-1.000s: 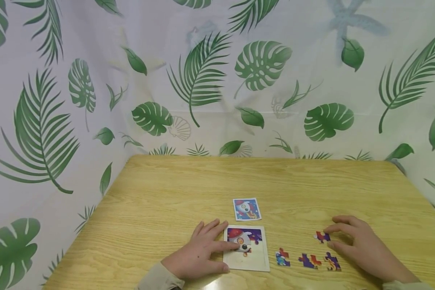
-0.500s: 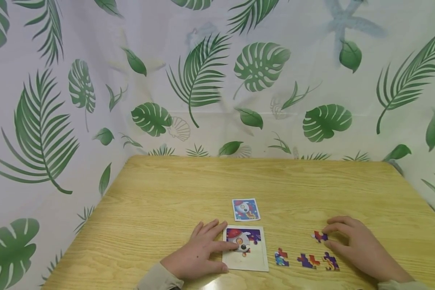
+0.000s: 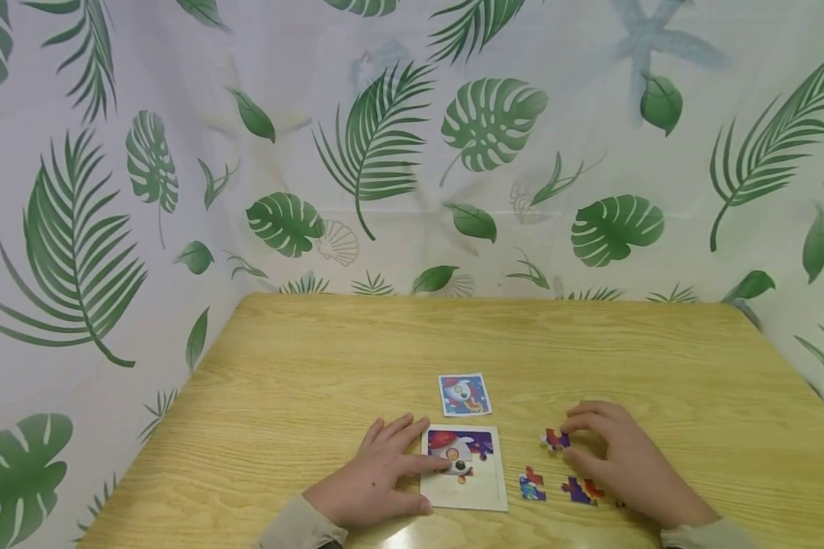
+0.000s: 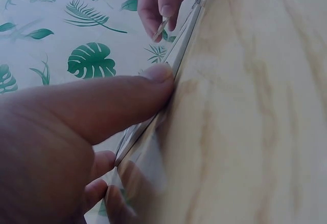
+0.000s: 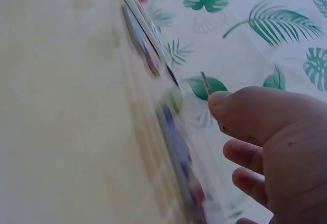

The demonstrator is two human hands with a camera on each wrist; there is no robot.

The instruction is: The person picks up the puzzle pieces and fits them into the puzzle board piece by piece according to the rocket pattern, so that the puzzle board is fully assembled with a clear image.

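My right hand (image 3: 621, 463) pinches a red and purple jigsaw piece (image 3: 555, 439) between thumb and fingertips, right of the square puzzle tray (image 3: 484, 494). In the right wrist view the held jigsaw piece (image 5: 205, 84) shows as a thin edge at the thumb tip, raised over the table. My left hand (image 3: 378, 476) rests at the tray's left side with its fingers extended. Its index finger lies across the fitted pieces (image 3: 446, 440), which form part of a white animal in a red hat. The tray's lower right is bare wood.
Loose jigsaw pieces (image 3: 532, 486) (image 3: 580, 490) lie right of the tray, and another is mostly hidden under my right hand. A small picture card (image 3: 465, 395) lies just behind the tray. A leaf-patterned cloth (image 3: 398, 152) hangs behind the wooden table (image 3: 329, 358).
My right hand has carried the pinched jigsaw piece leftward towards the tray and now covers most of the rightmost loose piece. The left hand has kept its place on the tray.
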